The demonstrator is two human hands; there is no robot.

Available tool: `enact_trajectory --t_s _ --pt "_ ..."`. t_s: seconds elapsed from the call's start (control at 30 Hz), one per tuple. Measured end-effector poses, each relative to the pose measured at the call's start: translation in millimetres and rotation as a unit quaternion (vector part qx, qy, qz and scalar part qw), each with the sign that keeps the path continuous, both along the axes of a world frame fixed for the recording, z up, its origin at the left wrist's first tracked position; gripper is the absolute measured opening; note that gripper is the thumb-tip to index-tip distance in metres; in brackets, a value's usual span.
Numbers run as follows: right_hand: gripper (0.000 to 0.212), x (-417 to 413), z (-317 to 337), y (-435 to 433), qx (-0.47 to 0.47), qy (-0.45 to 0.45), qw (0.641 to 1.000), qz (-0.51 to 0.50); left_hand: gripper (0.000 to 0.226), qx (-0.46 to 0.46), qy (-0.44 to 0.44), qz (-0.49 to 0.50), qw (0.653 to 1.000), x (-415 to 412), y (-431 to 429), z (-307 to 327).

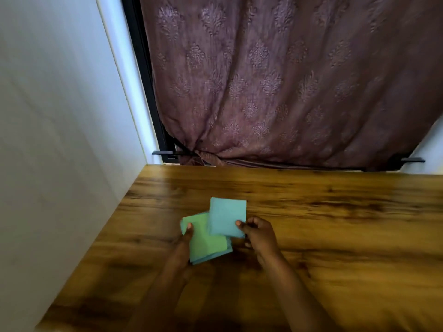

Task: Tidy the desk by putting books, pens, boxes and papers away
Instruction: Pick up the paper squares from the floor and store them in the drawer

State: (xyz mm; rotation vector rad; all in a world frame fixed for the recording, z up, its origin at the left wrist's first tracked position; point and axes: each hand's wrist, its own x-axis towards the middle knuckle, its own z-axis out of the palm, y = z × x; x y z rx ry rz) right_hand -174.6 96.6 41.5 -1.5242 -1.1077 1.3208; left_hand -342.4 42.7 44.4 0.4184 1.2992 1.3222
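Head view: our left hand (184, 243) grips green paper stack (206, 240), right hand (257, 233) pinches blue sheet (226, 215) over desk (335, 224); loose pinch may drop sheet, stack could fan apart.

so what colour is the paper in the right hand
Light blue; the head view shows the paper in the right hand.

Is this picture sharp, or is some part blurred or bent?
Head view: motion blur smears the desk grain and softens the left hand holding the green papers and the right hand pinching the blue paper; the wide lens slants the wall and curtain.
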Motion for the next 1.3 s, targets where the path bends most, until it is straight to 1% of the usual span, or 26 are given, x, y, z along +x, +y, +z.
enact_trajectory --t_s 0.07,0.1,0.13,0.17,0.2,0.23,0.27,0.33,0.4,0.47,0.53,0.6,0.7,0.73,0.8,0.87,0.9,0.93,0.97,1.0,1.03,1.07,1.1,1.17,1.23,1.3 --pt "0.015 0 -8 25 -0.014 -0.023 0.999 -0.025 0.031 -0.003 0.011 0.033 0.999 -12 7 -6" --pt "0.015 1 -13 35 -0.021 -0.064 0.997 -0.023 0.032 -0.003 0.009 0.046 0.999 -17 7 -9" --pt "0.015 2 -18 44 -0.026 -0.151 0.988 -0.003 0.032 -0.005 0.002 0.056 0.998 -22 6 -10" --pt "0.018 3 -23 48 -0.027 -0.263 0.964 0.020 0.031 -0.004 -0.005 0.065 0.998 -25 4 -13" --pt "0.028 3 -26 50 -0.022 -0.359 0.933 0.029 0.030 -0.006 -0.008 0.067 0.998 -27 3 -15" --pt "0.039 4 -27 48 -0.003 -0.408 0.913 0.018 0.029 -0.008 -0.011 0.063 0.998 -27 1 -16" --pt "0.047 3 -22 43 0.012 -0.407 0.913 -0.003 0.029 -0.013 -0.012 0.059 0.998 -26 1 -17" --pt "0.049 1 -9 29 0.041 -0.345 0.938 -0.011 0.030 -0.023 -0.017 0.050 0.998 -18 2 -19" --pt "0.047 -8 1 10 0.038 -0.273 0.959 0.066 0.030 -0.037 -0.006 0.031 0.999 -6 7 -21" --pt "0.043 -13 6 -3 0.041 -0.256 0.959 0.117 0.035 -0.052 0.004 0.013 0.999 9 14 -21" --pt "0.038 -7 5 -3 0.054 -0.263 0.959 0.096 0.042 -0.060 0.009 -0.008 0.998 21 19 -19" --pt "0.031 9 8 2 0.052 -0.246 0.965 0.077 0.035 -0.048 0.006 -0.032 0.998 31 20 -18" --pt "0.018 41 7 14 0.020 -0.148 0.987 0.056 0.024 -0.030 -0.026 -0.062 0.997 44 19 -14" --pt "0.014 55 6 20 0.019 -0.109 0.994 0.028 0.026 -0.026 -0.012 -0.057 0.998 46 21 -16" --pt "0.012 81 3 36 0.039 -0.083 0.994 -0.055 0.031 -0.030 0.023 -0.041 0.998 48 26 -19" --pt "0.015 103 -6 57 0.035 -0.127 0.986 -0.101 0.038 -0.039 0.027 -0.040 0.998 50 30 -23" --pt "0.020 110 -9 65 0.007 -0.192 0.977 -0.092 0.041 -0.044 0.029 -0.040 0.998 52 31 -24" --pt "0.034 113 -16 71 -0.024 -0.285 0.956 -0.066 0.042 -0.045 0.031 -0.042 0.998 54 30 -24" --pt "0.049 115 -23 74 -0.044 -0.378 0.924 -0.038 0.040 -0.043 0.031 -0.041 0.998 57 30 -24" --pt "0.058 116 -28 75 -0.044 -0.444 0.894 -0.031 0.039 -0.042 0.029 -0.040 0.998 59 31 -25" --pt "0.061 115 -26 70 -0.018 -0.470 0.881 -0.043 0.038 -0.041 0.028 -0.039 0.998 63 32 -24" --pt "0.058 113 -23 65 0.016 -0.452 0.890 -0.059 0.039 -0.043 0.028 -0.039 0.998 67 33 -24" --pt "0.054 109 -16 55 0.039 -0.403 0.912 -0.061 0.041 -0.047 0.028 -0.039 0.998 71 33 -25" --pt "0.049 97 -2 31 0.025 -0.290 0.957 0.005 0.048 -0.053 0.029 -0.043 0.997 86 34 -23" --pt "0.050 87 7 9 -0.007 -0.254 0.962 0.098 0.048 -0.052 0.038 -0.050 0.997 101 36 -24" --pt "0.045 90 5 3 0.018 -0.264 0.960 0.088 0.032 -0.042 0.047 -0.054 0.997 116 38 -22"
